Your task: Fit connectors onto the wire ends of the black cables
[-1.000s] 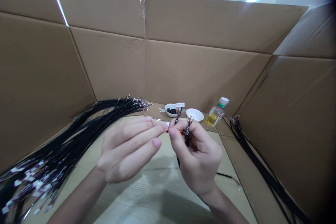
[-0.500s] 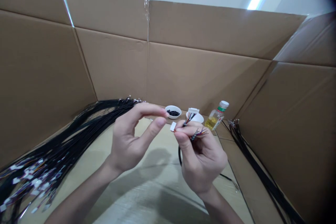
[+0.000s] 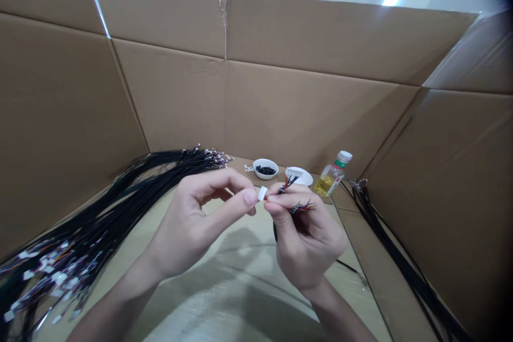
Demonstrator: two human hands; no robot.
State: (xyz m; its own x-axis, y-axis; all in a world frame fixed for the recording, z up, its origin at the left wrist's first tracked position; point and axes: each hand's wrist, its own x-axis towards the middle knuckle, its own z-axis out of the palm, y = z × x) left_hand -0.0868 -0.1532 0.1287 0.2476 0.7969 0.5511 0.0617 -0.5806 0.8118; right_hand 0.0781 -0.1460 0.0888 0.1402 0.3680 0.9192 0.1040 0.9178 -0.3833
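My right hand (image 3: 308, 235) is closed on a wiring harness, its thumb and fingers pinching just behind a small white connector (image 3: 262, 193). Coloured wires (image 3: 303, 206) fan out between its fingers, and a wider white connector (image 3: 294, 172) stands up behind the knuckles. The black cable hangs down, mostly hidden by the hand. Close against the small connector's left side, my left hand (image 3: 212, 214) has thumb and fingertips pressed together. Whether a tiny part sits in that pinch, or the tips touch the connector, I cannot tell.
Behind the hands stand a white bowl of small black pieces (image 3: 265, 169), a white dish (image 3: 305, 177) and a bottle of yellow liquid (image 3: 332, 175). Small white pieces (image 3: 249, 168) lie beside the bowl. Black cable bundles run along the left (image 3: 132, 197) and right (image 3: 395, 240). Cardboard walls (image 3: 312, 112) enclose the table.
My left thumb and fingers, apart before, have come together and moved down to the small white connector. My right hand keeps its hold with little movement. The view has shifted slightly.
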